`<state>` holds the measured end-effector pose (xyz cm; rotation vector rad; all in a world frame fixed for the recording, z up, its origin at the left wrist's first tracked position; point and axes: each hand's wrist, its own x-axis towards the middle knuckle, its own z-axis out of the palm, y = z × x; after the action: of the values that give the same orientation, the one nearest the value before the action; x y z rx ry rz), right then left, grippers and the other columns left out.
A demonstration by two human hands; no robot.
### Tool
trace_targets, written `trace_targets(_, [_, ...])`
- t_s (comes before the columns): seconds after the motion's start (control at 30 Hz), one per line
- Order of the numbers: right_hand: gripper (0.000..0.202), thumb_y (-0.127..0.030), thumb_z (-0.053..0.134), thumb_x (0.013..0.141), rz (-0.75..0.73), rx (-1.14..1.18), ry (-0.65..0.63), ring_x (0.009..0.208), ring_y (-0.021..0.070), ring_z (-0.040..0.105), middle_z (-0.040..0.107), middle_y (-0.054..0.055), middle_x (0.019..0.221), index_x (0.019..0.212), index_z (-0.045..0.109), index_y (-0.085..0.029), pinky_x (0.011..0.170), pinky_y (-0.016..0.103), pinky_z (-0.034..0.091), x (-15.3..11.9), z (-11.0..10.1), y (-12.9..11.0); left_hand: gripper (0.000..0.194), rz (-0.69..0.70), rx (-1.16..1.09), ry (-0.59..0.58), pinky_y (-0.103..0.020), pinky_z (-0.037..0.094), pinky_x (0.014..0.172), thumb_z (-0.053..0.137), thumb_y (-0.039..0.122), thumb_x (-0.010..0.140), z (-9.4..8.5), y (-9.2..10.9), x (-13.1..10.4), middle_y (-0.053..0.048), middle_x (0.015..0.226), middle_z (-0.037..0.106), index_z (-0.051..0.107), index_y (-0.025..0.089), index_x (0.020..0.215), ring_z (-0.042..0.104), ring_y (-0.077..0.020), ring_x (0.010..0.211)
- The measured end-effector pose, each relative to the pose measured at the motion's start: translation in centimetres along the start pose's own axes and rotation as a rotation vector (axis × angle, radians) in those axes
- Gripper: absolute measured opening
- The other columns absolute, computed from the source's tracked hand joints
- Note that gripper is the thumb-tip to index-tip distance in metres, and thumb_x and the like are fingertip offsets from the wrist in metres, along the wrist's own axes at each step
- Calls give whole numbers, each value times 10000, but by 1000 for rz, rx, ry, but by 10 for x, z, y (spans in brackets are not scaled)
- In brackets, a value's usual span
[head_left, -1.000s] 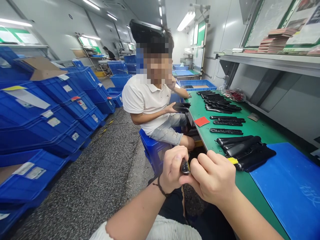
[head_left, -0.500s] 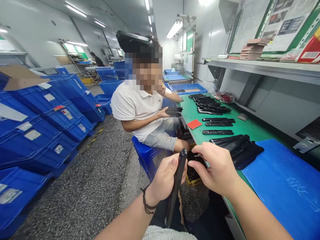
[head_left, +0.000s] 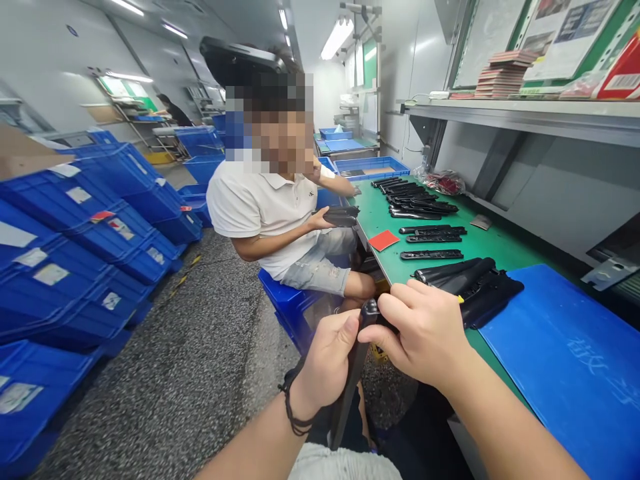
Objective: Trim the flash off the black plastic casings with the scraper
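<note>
Slip risk right at the upper end, imo. Got the black part [head_left: 345, 403] clamped in the left hand [head_left: 320, 367], tilted above the lap, beside the tabletop [head_left: 505, 247]. Working close to that upper end with the right hand [head_left: 425, 327], fingers bent in; can't tell from here about any actual grip. Could skid or twist if pushed off-centre, being slim and smooth-looking. Could then pinch skin, or drop to the floor [head_left: 220, 300] after a loosened hold.

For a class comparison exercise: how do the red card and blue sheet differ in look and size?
The red card is small; the blue sheet is far larger. The blue sheet bears pale marks; the red card shows none. Both lie on the green table.
</note>
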<state>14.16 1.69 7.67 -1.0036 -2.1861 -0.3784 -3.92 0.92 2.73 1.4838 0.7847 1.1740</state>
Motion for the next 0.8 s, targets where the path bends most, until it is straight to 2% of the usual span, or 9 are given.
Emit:
trace_targets(0.2, [551, -541, 392, 1117, -12, -95, 79, 657, 186, 330, 476, 22, 670, 701, 527, -205, 619, 348, 202, -1, 9, -3, 573, -11, -17, 77, -296, 336, 550, 424, 585, 1072, 4, 4, 5, 0, 575, 508, 529, 184, 677, 387, -131, 542])
trace_targets(0.33, [592, -626, 366, 1098, -22, -21, 11, 659, 190, 347, 501, 26, 689, 722, 547, -207, 620, 351, 212, -1, 12, -8, 580, -8, -65, 153, -289, 354, 565, 474, 635, 1041, 1, 5, 11, -2, 643, 507, 542, 175, 695, 409, -130, 592])
trace_targets(0.53, [652, -739, 358, 1049, -38, 59, -94, 682, 189, 399, 546, 33, 732, 780, 598, -196, 622, 347, 235, -5, 22, -16, 621, -36, -130, 252, -287, 296, 501, 471, 710, 1007, -5, 9, 25, 16, 604, 457, 565, 171, 714, 383, -114, 527])
trace_targets(0.67, [660, -732, 340, 1055, -28, 76, -123, 696, 192, 416, 566, 42, 753, 795, 612, -190, 626, 347, 244, -7, 26, -18, 635, -19, -130, 334, -290, 300, 513, 527, 728, 972, -5, 13, 33, 1, 612, 483, 593, 160, 695, 380, -115, 543])
trace_targets(0.8, [641, -696, 319, 1077, -26, 67, -128, 689, 196, 405, 565, 38, 758, 876, 651, -185, 623, 349, 236, -6, 26, -18, 605, -26, -189, 336, -283, 296, 510, 538, 703, 978, -5, 9, 37, 1, 607, 478, 587, 166, 703, 376, -118, 546])
